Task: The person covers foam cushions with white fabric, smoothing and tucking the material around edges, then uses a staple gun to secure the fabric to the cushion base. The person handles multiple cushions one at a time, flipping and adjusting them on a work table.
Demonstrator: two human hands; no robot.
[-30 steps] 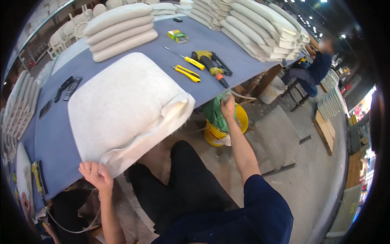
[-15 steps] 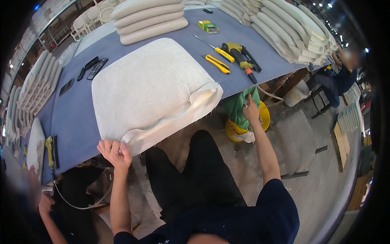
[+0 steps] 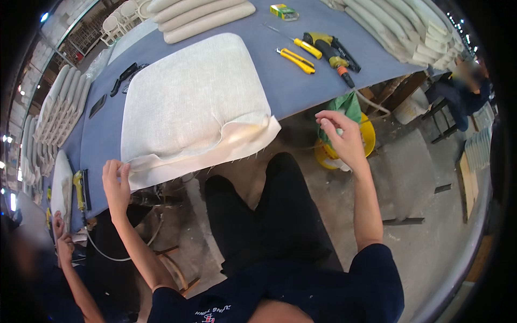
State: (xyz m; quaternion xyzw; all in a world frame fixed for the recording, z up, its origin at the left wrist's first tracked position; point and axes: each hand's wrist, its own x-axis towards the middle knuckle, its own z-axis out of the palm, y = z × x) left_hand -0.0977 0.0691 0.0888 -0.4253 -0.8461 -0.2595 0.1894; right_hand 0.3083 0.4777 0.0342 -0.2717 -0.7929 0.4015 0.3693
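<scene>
A cream fabric seat cushion (image 3: 188,97) lies on the blue-covered table, its loose fabric flap (image 3: 204,159) hanging along the near edge with frayed threads. At the flap's left end, my left hand (image 3: 116,185) is closed, thumb and fingertips on the fabric corner. My right hand (image 3: 344,137) is in the air right of the cushion, apart from it. Its fingers are loosely bent, thumb and forefinger parted, and no held thing shows. Behind it are a green bag (image 3: 347,107) and a yellow bucket (image 3: 368,134).
On the table lie a yellow utility knife (image 3: 296,60), a yellow-handled screwdriver (image 3: 308,48), a staple gun (image 3: 336,56) with a hose, and a small box (image 3: 284,12). Cushion stacks (image 3: 204,19) stand behind. A co-worker's hands (image 3: 63,239) are at lower left; another person sits far right.
My right hand has come away from the green bag toward the cushion. My left hand has shifted left, and the cushion has turned slightly with its flap spread flatter.
</scene>
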